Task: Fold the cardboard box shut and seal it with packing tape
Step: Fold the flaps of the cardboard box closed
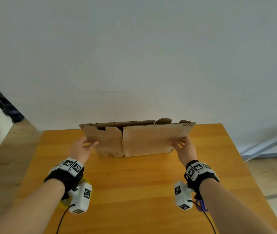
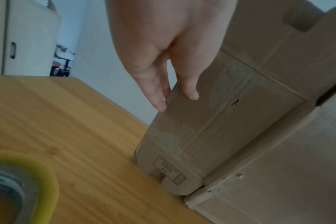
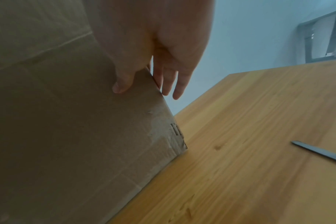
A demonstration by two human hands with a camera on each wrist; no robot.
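**Box still flat, tape untouched: early going**

Here we are at the far edge of the wooden table [image 1: 134, 183], and the cardboard box [image 1: 139, 139] is up on its lower edge, still collapsed flat, two panels side by side facing the person with a slit running between them. The left hand [image 1: 81, 149] pinches the box's left edge, thumb on the near face and fingers [image 2: 159, 97] wrapped around behind. The right hand [image 1: 184, 149] mirrors it on the right edge, thumb pressed to the front and fingers [image 3: 175, 84] reaching past the edge. Both hands are clamped on the cardboard.

By my reading, nothing is folded yet. The box has to be opened into shape, its flaps turned in and the seam taped, so nearly all the job lies ahead. The roll of packing tape [image 2: 19, 186], yellow-rimmed, sits on the table near the front left corner, under the left wrist and well apart from the box. A thin grey blade [image 3: 320, 152] lies on the table to the right, probably scissors, though I can't be sure.

Writing? A small printed stamp [image 2: 169, 169] near the box's lower left corner shows a boxed mark with characters too blurred to read. Dark print [image 3: 177, 130] at the lower right edge is cut off and illegible. No brand can be made out.
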